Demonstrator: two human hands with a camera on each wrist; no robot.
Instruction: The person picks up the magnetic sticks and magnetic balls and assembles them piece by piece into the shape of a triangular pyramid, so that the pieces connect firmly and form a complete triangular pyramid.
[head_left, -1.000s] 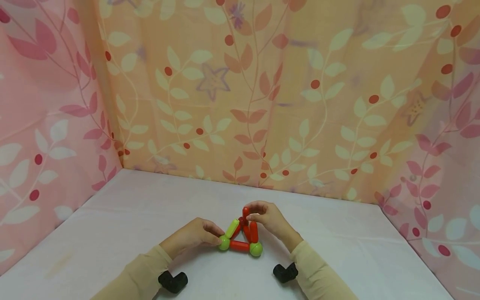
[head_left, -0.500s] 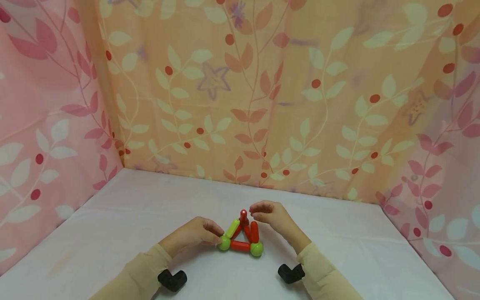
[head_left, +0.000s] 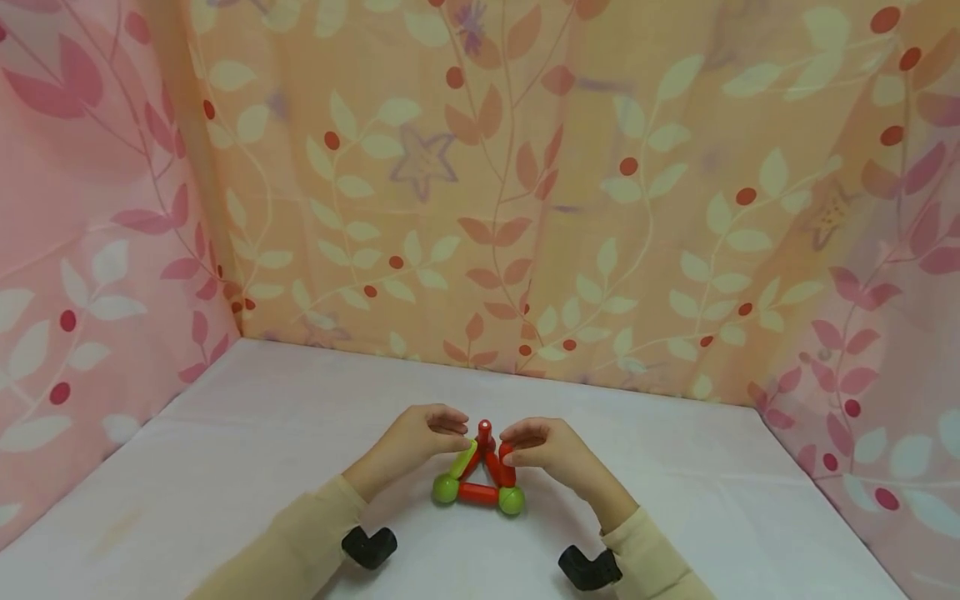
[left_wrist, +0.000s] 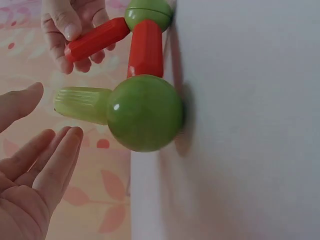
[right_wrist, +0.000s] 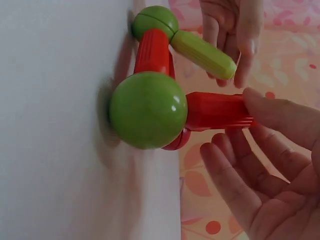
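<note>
A triangular frame of magnetic building sticks and balls rests on the table. Two green balls [head_left: 445,488] form its near corners, joined by a red stick [head_left: 477,493]; a dark red ball [head_left: 491,444] is at the back. Single sticks rise from the corners: yellow-green [head_left: 463,461] at left, red [right_wrist: 217,111] at right, another red [head_left: 484,432] at the back. My right hand [head_left: 551,446] pinches the right red stick near its top between thumb and fingers. Around the top of the yellow-green stick my left hand [head_left: 416,433] hovers, thumb and fingers apart from it.
A white cloth covers the table [head_left: 300,400]. Floral curtains [head_left: 480,208] enclose its back and both sides. A black bent piece [head_left: 369,547] sits by the left wrist, and a similar black piece [head_left: 589,568] by the right wrist.
My left hand has left the near-left green ball and risen to the yellow-green stick's top. My right hand let go of the back red stick and moved nearer, to the right red stick.
</note>
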